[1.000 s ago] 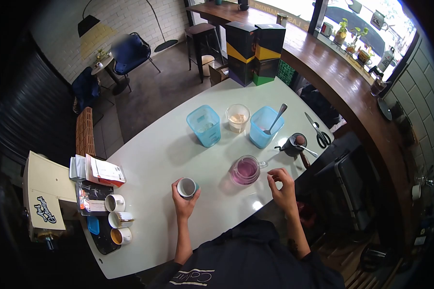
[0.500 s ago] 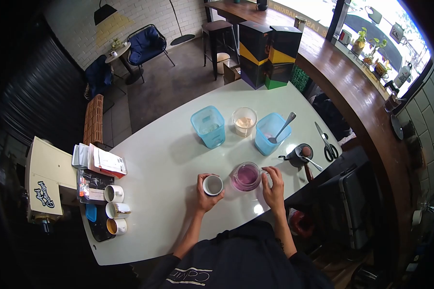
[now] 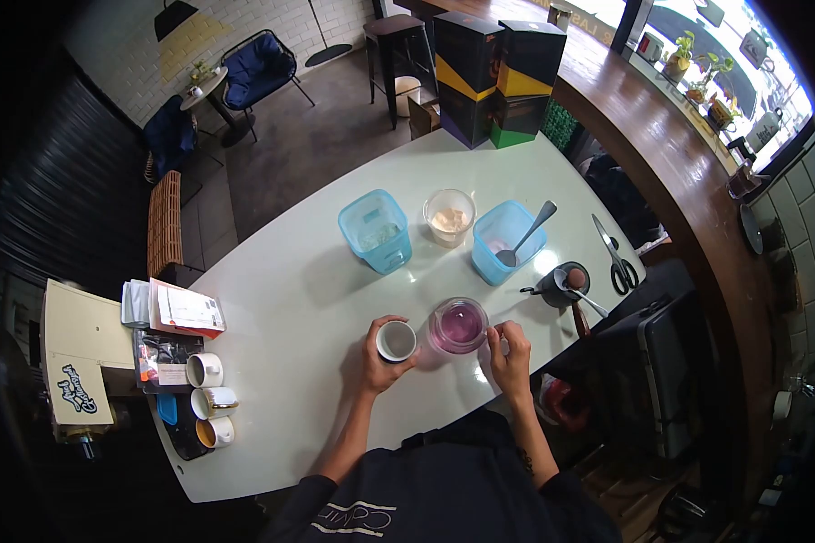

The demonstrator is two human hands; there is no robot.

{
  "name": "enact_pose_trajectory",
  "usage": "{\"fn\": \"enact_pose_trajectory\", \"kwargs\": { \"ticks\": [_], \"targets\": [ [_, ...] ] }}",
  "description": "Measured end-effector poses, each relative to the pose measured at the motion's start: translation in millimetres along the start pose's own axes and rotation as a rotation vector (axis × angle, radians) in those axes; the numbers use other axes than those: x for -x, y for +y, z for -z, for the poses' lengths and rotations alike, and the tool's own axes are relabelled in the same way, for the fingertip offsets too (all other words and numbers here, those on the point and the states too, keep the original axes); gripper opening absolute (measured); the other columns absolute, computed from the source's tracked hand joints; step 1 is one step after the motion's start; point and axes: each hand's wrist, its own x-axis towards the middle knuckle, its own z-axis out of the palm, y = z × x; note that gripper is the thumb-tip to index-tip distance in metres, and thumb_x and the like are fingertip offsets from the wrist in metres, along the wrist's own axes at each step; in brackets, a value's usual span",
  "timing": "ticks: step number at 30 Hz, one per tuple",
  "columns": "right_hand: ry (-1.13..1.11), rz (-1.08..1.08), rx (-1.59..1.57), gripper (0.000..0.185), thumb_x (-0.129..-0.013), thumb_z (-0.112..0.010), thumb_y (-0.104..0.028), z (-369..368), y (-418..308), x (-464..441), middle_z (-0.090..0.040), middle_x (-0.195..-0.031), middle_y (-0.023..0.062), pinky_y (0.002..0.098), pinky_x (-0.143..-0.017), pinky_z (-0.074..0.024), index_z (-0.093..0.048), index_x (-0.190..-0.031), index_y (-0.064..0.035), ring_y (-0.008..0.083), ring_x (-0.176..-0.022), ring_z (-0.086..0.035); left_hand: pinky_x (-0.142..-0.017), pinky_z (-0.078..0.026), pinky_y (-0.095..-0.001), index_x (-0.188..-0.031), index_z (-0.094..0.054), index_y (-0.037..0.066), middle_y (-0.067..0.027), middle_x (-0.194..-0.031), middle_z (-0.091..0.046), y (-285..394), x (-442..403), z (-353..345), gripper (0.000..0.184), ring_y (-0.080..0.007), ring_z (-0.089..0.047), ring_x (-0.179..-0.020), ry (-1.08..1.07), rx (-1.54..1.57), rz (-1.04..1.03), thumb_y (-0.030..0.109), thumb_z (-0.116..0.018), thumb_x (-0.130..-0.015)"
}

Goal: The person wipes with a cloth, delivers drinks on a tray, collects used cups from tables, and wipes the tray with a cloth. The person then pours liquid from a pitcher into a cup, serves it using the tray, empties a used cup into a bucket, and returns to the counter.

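My left hand [image 3: 379, 366] is wrapped round a small cup [image 3: 396, 355] with a pale inside; the cup looks upright and I see no drink in it. Just right of it stands a clear glass jug [image 3: 459, 326] with purple liquid. My right hand [image 3: 511, 357] is closed at the jug's right side, fingers pinched on its handle, which they mostly hide. Beyond the hands are a blue tub [image 3: 376, 233] with something clear inside, a clear cup [image 3: 449, 220] of pale powder, and a second blue tub [image 3: 493, 258] with a spoon [image 3: 534, 226] leaning in it.
Scissors [image 3: 618, 262] and a dark pot [image 3: 566, 286] with utensils lie to the right. Several mugs [image 3: 210, 403] line the left edge beside packets [image 3: 186, 308] and a cream machine [image 3: 81, 362]. Tall dark boxes [image 3: 469, 81] stand at the far edge of the white table [image 3: 290, 290].
The view has shifted slightly. The right fingers have closed in on the jug's handle, and the jug looks slightly turned or tipped. The left hand keeps its hold on the cup.
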Motion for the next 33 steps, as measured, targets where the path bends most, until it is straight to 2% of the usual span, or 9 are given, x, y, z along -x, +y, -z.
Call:
{"fn": "enact_pose_trajectory", "kwargs": {
  "ticks": [6,11,12,17,22,25,28,31,33],
  "targets": [
    [0.012,-0.044,-0.039,0.013,-0.087,-0.065,-0.006,-0.8,-7.5,6.6,-0.058,-0.077,0.0158,0.0391,-0.067,-0.0433,-0.059,-0.082,0.0043,0.0311,-0.073,-0.055,-0.092,-0.046,-0.033,-0.128,-0.043,0.004,-0.0103,-0.115,-0.058,4.2,-7.7,7.7,0.079,-0.0181,-0.058,-0.105,-0.044,-0.001,0.0,0.013,-0.087,-0.064],
    [0.035,-0.067,-0.029,0.009,-0.087,-0.063,-0.003,16.7,-20.0,-5.7,-0.059,-0.079,0.0148,0.0363,-0.07,-0.0449,-0.062,-0.083,0.0049,0.029,-0.074,-0.058,-0.109,-0.036,-0.0442,-0.143,-0.032,0.004,-0.0175,-0.137,-0.046,30.8,-17.4,34.2,0.105,-0.0292,-0.044,-0.13,-0.087,0.022,0.061,0.03,-0.092,-0.06],
    [0.069,-0.085,-0.042,0.009,-0.087,-0.063,-0.003,21.2,-20.3,-9.0,-0.059,-0.079,0.0146,0.0358,-0.07,-0.0449,-0.061,-0.083,0.0051,0.0284,-0.074,-0.058,-0.112,-0.031,-0.0478,-0.144,-0.03,0.003,-0.019,-0.143,-0.04,37.7,-22.0,42.8,0.101,-0.0317,-0.038,-0.135,-0.082,0.013,0.042,0.034,-0.088,-0.067],
    [0.172,-0.068,-0.047,0.005,-0.086,-0.06,0.002,43.4,-18.5,-32.4,-0.058,-0.077,0.0117,0.0312,-0.067,-0.0448,-0.06,-0.083,0.0054,0.0213,-0.072,-0.058,-0.112,-0.03,-0.0488,-0.143,-0.031,0.001,-0.0185,-0.145,-0.038,50.5,-65.2,70.2,0.086,-0.0317,-0.036,-0.137,0.113,-0.07,-0.053,0.031,-0.08,-0.078],
    [0.212,0.013,-0.054,0.014,-0.087,-0.061,0.002,61.3,-23.8,-75.7,-0.059,-0.088,0.0107,0.0275,-0.068,-0.0478,-0.062,-0.1,0.005,0.0162,-0.074,-0.06,-0.112,-0.029,-0.0493,-0.143,-0.032,0.003,-0.018,-0.147,-0.035,51.5,-115.9,82.3,0.072,-0.0321,-0.032,-0.139,0.22,-0.113,-0.163,0.032,-0.069,-0.089],
    [0.223,0.028,-0.028,0.031,-0.086,-0.063,-0.003,67.9,-27.7,-104.6,-0.06,-0.098,0.0121,0.0262,-0.064,-0.048,-0.059,-0.116,0.0037,0.014,-0.071,-0.06,-0.112,-0.029,-0.0478,-0.144,-0.032,0.005,-0.0182,-0.146,-0.034,56.4,-136.2,75.8,0.076,-0.0331,-0.033,-0.138,0.183,-0.155,-0.197,0.034,-0.072,-0.086],
    [0.178,-0.051,0.046,0.048,-0.087,-0.067,-0.011,72.2,-35.1,-129.4,-0.062,-0.114,0.0149,0.0251,-0.054,-0.0458,-0.051,-0.13,0.0023,0.0098,-0.055,-0.055,-0.111,-0.033,-0.0471,-0.144,-0.033,0.007,-0.0184,-0.146,-0.033,53.1,-151.0,67.6,0.082,-0.0355,-0.035,-0.136,0.039,-0.319,-0.207,0.035,-0.077,-0.08],
    [0.132,-0.081,-0.004,0.048,-0.087,-0.067,-0.012,69.2,-31.2,-147.8,-0.063,-0.115,0.0144,0.0242,-0.049,-0.043,-0.051,-0.13,0.0025,0.0069,-0.05,-0.051,-0.106,-0.04,-0.0475,-0.144,-0.033,0.009,-0.0183,-0.143,-0.033,57.5,-155.8,52.3,0.089,-0.0379,-0.039,-0.131,0.073,-0.569,-0.197,0.034,-0.082,-0.073],
    [0.142,-0.089,-0.077,0.046,-0.087,-0.067,-0.01,63.4,-30.2,-155.8,-0.065,-0.113,0.0136,0.0223,-0.047,-0.0399,-0.052,-0.129,0.0021,0.0042,-0.049,-0.049,-0.103,-0.043,-0.0479,-0.144,-0.034,0.011,-0.0179,-0.142,-0.033,60.8,-155.0,48.4,0.091,-0.0383,-0.042,-0.129,0.08,-0.557,-0.165,0.03,-0.084,-0.07]
  ]
}}
